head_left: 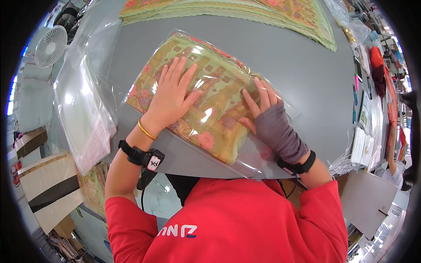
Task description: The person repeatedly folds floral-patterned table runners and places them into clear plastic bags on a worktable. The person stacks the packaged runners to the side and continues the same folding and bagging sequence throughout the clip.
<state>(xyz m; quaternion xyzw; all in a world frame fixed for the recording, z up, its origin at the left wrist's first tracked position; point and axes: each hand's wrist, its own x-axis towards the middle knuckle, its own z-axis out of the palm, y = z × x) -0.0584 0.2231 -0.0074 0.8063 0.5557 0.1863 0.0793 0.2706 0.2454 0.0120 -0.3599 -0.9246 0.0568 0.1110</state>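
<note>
A folded green and gold patterned cloth with scalloped edges and pink flowers lies at a slant on the grey table, inside a clear plastic bag. My left hand rests flat on the upper left part of the bag, fingers stretched out and thumb apart. On the right side of the bag lies my right hand, in a grey fingerless sleeve, its fingers spread over the plastic. The bag's spare end reaches past the cloth at the lower right.
Stacked patterned cloths lie at the table's far edge. To the left is a pile of clear plastic bags. Pens, papers and plastic line the right edge. A white fan stands at the far left.
</note>
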